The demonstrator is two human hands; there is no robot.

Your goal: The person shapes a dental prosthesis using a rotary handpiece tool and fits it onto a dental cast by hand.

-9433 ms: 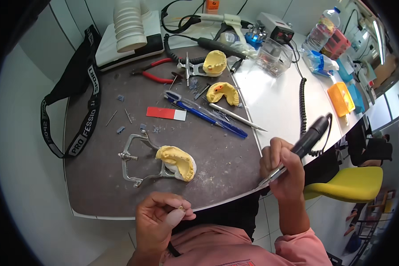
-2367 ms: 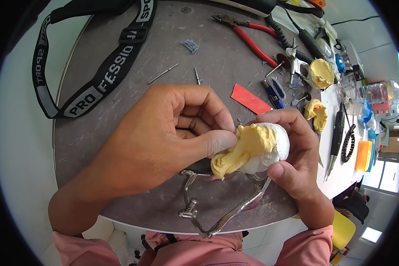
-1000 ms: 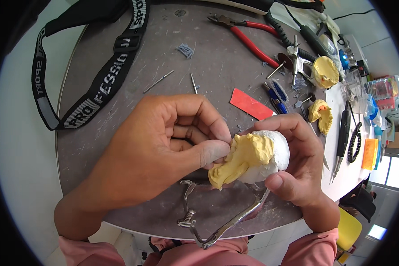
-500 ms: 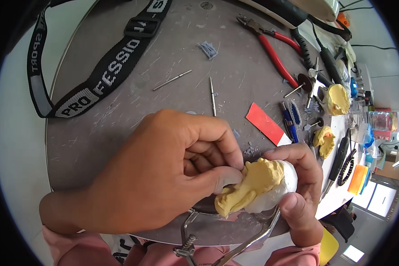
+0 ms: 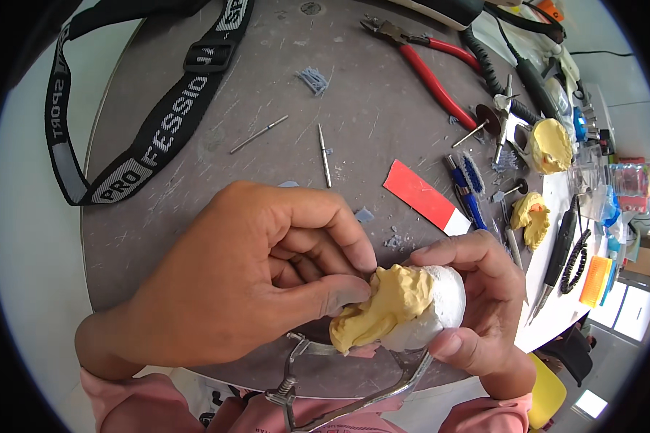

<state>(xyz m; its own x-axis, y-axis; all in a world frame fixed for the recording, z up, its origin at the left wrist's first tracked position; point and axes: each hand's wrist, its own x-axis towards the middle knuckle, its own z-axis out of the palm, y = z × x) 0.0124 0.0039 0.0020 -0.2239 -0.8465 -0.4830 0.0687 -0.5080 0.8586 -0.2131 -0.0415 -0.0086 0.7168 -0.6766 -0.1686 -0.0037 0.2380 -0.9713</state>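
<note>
A yellow plaster dental cast (image 5: 393, 303) on a white plaster base (image 5: 446, 299) is tilted over the table's near edge. My right hand (image 5: 487, 303) grips the base from the right, its thumb below and fingers above. My left hand (image 5: 267, 274) has thumb and index finger pinched against the cast's left edge, the other fingers curled in. Whatever may lie between those two fingertips is hidden. Below the cast, a metal articulator frame (image 5: 404, 382) with a spring screw (image 5: 283, 390) extends toward me.
Two thin metal burs (image 5: 324, 155), blue-grey scraps (image 5: 313, 81), a red-and-white strip (image 5: 422, 195) and red-handled cutters (image 5: 433, 79) lie beyond my hands. A black strap (image 5: 173, 130) curves at far left. To the right are blue pens (image 5: 468, 191), more yellow casts (image 5: 532, 219) and a black handpiece (image 5: 560, 249).
The table and its contents have shifted slightly left in the view, as have both hands with the cast. The pinch and the right-hand grip look the same.
</note>
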